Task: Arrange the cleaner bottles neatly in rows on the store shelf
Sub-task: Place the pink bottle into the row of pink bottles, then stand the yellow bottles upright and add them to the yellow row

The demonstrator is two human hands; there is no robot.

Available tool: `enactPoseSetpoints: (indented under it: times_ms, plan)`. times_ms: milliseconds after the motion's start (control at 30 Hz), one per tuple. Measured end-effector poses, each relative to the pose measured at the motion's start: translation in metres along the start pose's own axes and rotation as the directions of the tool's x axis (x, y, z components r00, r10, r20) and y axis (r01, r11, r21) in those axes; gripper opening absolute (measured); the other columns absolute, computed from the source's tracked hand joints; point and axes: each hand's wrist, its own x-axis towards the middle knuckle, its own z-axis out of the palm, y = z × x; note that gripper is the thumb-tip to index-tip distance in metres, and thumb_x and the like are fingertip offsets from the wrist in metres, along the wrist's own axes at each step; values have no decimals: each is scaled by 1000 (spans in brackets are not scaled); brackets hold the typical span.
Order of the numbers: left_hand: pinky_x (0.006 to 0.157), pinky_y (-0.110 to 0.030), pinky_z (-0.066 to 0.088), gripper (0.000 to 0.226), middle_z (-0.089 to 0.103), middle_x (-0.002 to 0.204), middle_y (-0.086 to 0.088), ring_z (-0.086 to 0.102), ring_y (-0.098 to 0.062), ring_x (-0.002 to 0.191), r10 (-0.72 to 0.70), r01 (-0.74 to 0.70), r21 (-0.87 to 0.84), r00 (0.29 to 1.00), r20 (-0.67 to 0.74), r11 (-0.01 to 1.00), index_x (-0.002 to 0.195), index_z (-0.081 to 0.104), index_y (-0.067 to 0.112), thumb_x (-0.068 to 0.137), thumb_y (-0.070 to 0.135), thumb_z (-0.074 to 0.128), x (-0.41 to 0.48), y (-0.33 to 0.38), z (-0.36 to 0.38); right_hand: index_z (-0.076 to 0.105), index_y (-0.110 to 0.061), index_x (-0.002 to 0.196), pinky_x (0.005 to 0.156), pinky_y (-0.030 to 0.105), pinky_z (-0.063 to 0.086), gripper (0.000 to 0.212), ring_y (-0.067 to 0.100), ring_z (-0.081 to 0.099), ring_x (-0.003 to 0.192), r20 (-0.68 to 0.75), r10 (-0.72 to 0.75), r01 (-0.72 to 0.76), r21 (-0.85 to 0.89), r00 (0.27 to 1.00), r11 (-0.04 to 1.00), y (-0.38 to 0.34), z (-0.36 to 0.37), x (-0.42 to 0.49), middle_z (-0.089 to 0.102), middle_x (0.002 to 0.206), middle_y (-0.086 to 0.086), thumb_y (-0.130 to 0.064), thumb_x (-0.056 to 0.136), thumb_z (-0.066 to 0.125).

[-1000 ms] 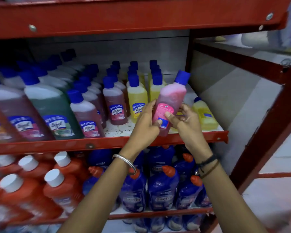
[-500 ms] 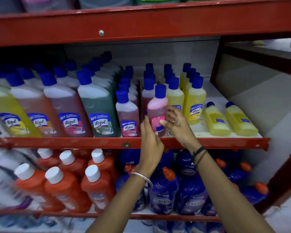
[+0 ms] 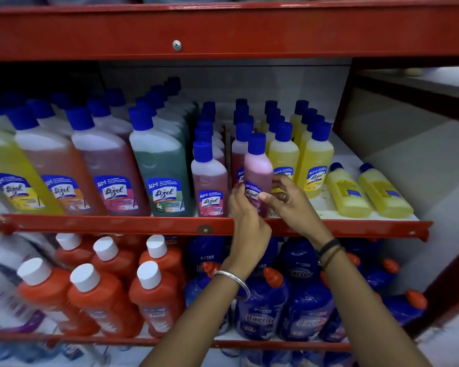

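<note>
A small pink cleaner bottle (image 3: 257,165) with a blue cap stands upright at the front of the red shelf (image 3: 117,225). My left hand (image 3: 245,223) holds its lower left side. My right hand (image 3: 289,200) grips its lower right side, thumb on the label. It sits at the front of a row of small dark pink bottles (image 3: 240,147), between another small pink bottle (image 3: 210,178) and a row of yellow bottles (image 3: 284,152). Two yellow bottles (image 3: 347,192) (image 3: 382,192) lie flat at the right end of the shelf.
Large bottles, yellow, orange, pink and green (image 3: 162,168), fill the shelf's left part. The shelf below holds orange bottles (image 3: 96,295) with white caps and blue bottles (image 3: 260,311). A red beam (image 3: 223,33) runs overhead. A red upright (image 3: 342,102) bounds the right.
The pink bottle went from tilted in the air above the shelf edge to upright in the front of its row. Both hands stayed on it. The view shifted left and closer.
</note>
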Motion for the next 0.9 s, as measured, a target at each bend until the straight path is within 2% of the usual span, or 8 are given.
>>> enactPoseSetpoints:
  times_ms: [100,167,333,500,600,667,767,900]
  plan:
    - [115,-25,10,80,12,154,-17,10,-25,144,-45,44,37,999,31,998,145,3,3,79,-15,44,2,5,3,50,-9,125,92,26,50,34,5,62,108,78,-4,1,38,997,999,3,-4,2,64,119,1,-15,92,54]
    - [111,-22,9,82,9,155,-17,7,-25,144,-63,62,46,998,14,997,145,-3,4,81,-14,45,0,6,6,48,-9,129,96,31,50,40,16,60,116,134,17,-26,65,991,998,5,-6,5,61,127,9,-21,91,52]
    - [110,-22,2,87,-5,156,-16,-3,-24,145,-69,67,89,997,22,994,144,-14,6,81,-17,42,-7,5,7,49,-11,129,92,35,52,38,20,62,110,177,61,-70,43,982,997,5,-5,9,60,121,8,-24,94,51]
    - [115,-23,2,75,-18,155,-16,-14,-18,143,16,-14,135,1000,-17,991,145,-7,4,88,-10,39,-20,17,15,54,-11,126,84,16,48,35,4,61,100,34,-2,3,-52,999,999,1,-11,-9,63,112,-4,-22,93,53]
    - [117,-28,15,60,3,154,-16,5,-23,145,284,-263,204,956,-79,943,143,16,6,89,-1,43,-28,39,36,59,-14,119,88,16,48,30,6,63,100,-181,-73,59,-80,981,995,4,-52,-25,66,110,0,-24,91,56]
    - [115,-29,24,48,24,145,-14,24,-23,137,345,-338,136,938,-35,931,134,30,6,88,-1,44,-20,49,40,64,-11,110,88,25,49,24,13,63,99,-331,-131,53,-236,934,970,5,-71,-28,68,107,6,-22,90,57]
    - [106,-37,35,42,40,129,-19,40,-29,123,248,-260,76,959,141,963,126,38,0,85,-5,45,5,60,71,61,-2,113,90,41,48,28,34,61,104,-489,-78,-180,-458,869,871,15,-108,-25,64,114,20,-13,89,53]
    - [92,-42,40,32,50,122,-33,48,-42,116,-29,-45,172,913,408,984,118,44,-10,87,-4,42,36,73,120,50,8,119,86,43,43,35,46,53,112,-456,227,-475,-559,861,680,17,-130,-18,56,121,34,-14,92,46]
